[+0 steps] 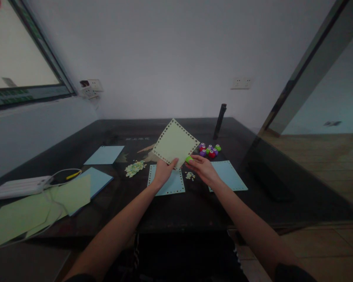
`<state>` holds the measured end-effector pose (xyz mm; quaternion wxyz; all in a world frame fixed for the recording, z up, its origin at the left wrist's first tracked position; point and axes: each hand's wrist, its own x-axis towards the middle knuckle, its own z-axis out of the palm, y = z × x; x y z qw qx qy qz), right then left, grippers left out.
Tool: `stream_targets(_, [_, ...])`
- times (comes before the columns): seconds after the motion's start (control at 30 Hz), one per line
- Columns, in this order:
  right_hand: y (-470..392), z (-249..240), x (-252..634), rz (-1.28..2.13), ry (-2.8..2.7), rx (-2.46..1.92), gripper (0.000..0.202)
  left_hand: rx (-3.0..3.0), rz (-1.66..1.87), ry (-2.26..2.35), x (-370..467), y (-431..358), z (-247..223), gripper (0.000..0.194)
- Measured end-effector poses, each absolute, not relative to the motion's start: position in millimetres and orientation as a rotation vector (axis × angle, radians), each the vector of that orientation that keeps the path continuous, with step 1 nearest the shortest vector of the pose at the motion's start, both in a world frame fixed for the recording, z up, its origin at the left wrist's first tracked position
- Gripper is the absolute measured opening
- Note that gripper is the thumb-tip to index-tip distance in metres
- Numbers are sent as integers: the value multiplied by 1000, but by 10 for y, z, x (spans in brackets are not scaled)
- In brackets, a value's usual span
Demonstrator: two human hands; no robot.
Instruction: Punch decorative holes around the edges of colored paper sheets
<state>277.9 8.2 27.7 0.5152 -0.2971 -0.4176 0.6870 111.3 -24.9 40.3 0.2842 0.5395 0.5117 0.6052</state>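
Observation:
My left hand [164, 171] pinches the lower corner of a pale green sheet of paper [176, 141], held tilted above the table. Small punched holes line the sheet's edges. In my right hand [204, 168] is a small green craft punch [189, 159], gripped at the sheet's lower right edge. Whether the paper sits inside its slot I cannot tell. Below the hands lies a light blue sheet [172, 184] with holes along its edges. Beside it is a little pile of punched bits [190, 176]. Another blue sheet [230, 176], also punched along its edges, lies under my right wrist.
Several red, purple and green punches [209, 150] cluster behind my right hand. A larger heap of paper bits [135, 168] and a blue sheet [104, 155] lie left. Green sheets [41, 205], a cable and a white device [19, 187] occupy the far left. A black upright object [220, 121] stands at the back.

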Motion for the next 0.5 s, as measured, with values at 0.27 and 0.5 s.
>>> stream_targets(0.27, [63,294,2752,1627,-953,-753,37,1527,1552,1388,1140,-237,341,40])
stream_targets(0.5, [51,305,2744,1626,-964,-763,37,1453,1577,1374,1158,-226,320,52])
